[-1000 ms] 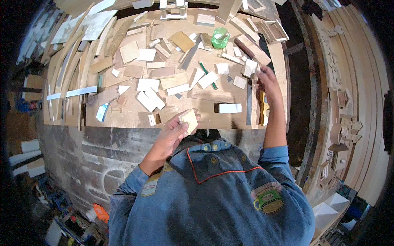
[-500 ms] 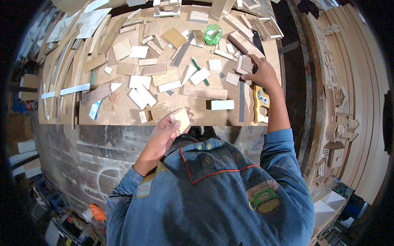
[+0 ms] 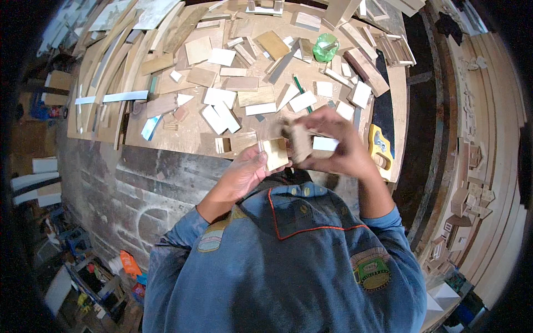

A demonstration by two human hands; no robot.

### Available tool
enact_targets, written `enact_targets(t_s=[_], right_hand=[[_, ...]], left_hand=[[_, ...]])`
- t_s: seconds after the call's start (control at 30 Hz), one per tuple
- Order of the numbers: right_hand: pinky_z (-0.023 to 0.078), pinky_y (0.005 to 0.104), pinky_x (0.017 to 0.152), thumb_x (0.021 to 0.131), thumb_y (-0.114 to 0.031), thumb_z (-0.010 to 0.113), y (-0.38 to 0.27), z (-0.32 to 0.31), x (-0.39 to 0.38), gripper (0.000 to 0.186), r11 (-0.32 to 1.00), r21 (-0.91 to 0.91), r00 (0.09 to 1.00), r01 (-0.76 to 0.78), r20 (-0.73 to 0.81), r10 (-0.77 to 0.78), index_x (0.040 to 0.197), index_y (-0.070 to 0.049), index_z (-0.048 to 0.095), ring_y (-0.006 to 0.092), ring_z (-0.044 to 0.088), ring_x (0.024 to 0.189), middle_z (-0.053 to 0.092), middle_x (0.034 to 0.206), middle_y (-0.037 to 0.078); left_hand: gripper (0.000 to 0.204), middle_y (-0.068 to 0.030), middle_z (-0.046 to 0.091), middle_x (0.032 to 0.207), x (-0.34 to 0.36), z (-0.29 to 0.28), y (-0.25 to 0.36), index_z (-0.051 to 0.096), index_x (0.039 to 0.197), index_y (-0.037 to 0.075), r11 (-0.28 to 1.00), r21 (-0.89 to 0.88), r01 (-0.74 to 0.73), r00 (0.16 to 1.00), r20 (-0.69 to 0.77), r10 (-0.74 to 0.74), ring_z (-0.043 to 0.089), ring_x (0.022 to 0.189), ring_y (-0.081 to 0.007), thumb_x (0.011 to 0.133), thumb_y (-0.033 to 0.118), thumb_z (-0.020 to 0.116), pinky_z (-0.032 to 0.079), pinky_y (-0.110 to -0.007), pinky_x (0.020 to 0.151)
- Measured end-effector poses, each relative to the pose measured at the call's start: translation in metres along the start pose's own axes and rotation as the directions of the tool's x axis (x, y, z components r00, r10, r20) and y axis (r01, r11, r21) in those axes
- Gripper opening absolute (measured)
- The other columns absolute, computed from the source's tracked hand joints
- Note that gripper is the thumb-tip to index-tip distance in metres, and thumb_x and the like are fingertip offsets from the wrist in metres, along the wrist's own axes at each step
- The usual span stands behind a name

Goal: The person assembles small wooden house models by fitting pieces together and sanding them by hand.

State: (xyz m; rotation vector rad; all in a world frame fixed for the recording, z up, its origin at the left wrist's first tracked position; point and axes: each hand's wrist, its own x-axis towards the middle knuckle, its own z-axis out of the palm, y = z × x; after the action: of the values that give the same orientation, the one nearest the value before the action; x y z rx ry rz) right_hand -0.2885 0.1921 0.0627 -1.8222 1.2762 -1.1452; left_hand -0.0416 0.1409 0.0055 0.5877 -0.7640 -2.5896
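In front of my chest, at the near edge of the workbench [image 3: 183, 145], my left hand [image 3: 247, 172] is closed around a small, pale, squarish wood block [image 3: 275, 154]. My right hand [image 3: 345, 145] grips another small wood block [image 3: 301, 142] between thumb and fingers, right beside the first. Motion smears this second block and the fingertips, so whether the two pieces touch I cannot tell. Behind my right hand lies a white-faced block [image 3: 325, 144], partly covered.
Wood offcuts [image 3: 256, 96] cover the bench, with a green pencil [image 3: 298, 84] among them. A green plastic container [image 3: 325, 48] stands farther back. A yellow-handled saw [image 3: 380, 145] lies at the right edge. Long wood strips [image 3: 114, 69] fill the left; miniature wooden houses [image 3: 459, 221] line the right.
My right hand has come from the blocks at the bench's right side to my left hand, bringing a wood block. The left hand still holds its block. The whole view has shifted.
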Motion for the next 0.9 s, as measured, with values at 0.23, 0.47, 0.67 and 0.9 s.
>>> enact_targets(t_s=[0.23,0.47,0.67,0.9], right_hand=[[0.047,0.0368,0.087,0.056,-0.021,0.083,-0.002,0.033,0.004,0.07,0.995,-0.089,0.993,-0.051,0.104,0.06,0.12,-0.006,0.06,0.0309,0.054,0.1,0.051,0.108,0.013],[0.046,0.0381,0.089,0.052,-0.019,0.08,0.008,0.045,-0.001,0.07,0.998,-0.047,0.997,-0.048,0.058,0.05,0.117,-0.004,0.061,0.0318,0.056,0.104,0.055,0.11,0.014],[0.047,0.043,0.087,0.052,-0.022,0.082,0.008,0.044,-0.002,0.069,0.982,-0.105,0.987,0.158,-0.007,-0.16,0.115,-0.004,0.062,0.0359,0.057,0.101,0.059,0.107,0.017],[0.046,0.0446,0.085,0.056,-0.03,0.084,-0.011,0.033,-0.01,0.067,0.946,-0.208,0.968,0.247,0.013,-0.25,0.116,-0.008,0.065,0.0337,0.06,0.101,0.062,0.109,0.011]], left_hand=[[0.067,-0.0125,0.057,0.128,0.001,0.004,-0.002,0.042,0.134,-0.004,1.0,-0.03,-0.008,0.999,0.046,0.009,0.056,0.119,-0.0228,0.09,0.041,0.064,0.044,-0.038,0.104],[0.06,-0.0075,0.062,0.12,0.0,-0.002,-0.01,0.051,0.128,-0.001,0.999,0.01,-0.03,1.0,-0.004,0.03,0.06,0.11,-0.0163,0.086,0.037,0.071,0.047,-0.032,0.098],[0.063,-0.0037,0.065,0.112,0.0,0.004,-0.008,0.05,0.13,-0.002,0.988,0.133,-0.078,0.997,0.01,0.078,0.063,0.1,-0.0114,0.082,0.028,0.078,0.05,-0.027,0.089],[0.076,-0.003,0.065,0.112,-0.005,0.013,0.003,0.047,0.134,-0.003,0.86,0.507,-0.055,0.998,0.013,0.057,0.061,0.1,-0.0091,0.07,0.011,0.085,0.052,-0.027,0.086]])
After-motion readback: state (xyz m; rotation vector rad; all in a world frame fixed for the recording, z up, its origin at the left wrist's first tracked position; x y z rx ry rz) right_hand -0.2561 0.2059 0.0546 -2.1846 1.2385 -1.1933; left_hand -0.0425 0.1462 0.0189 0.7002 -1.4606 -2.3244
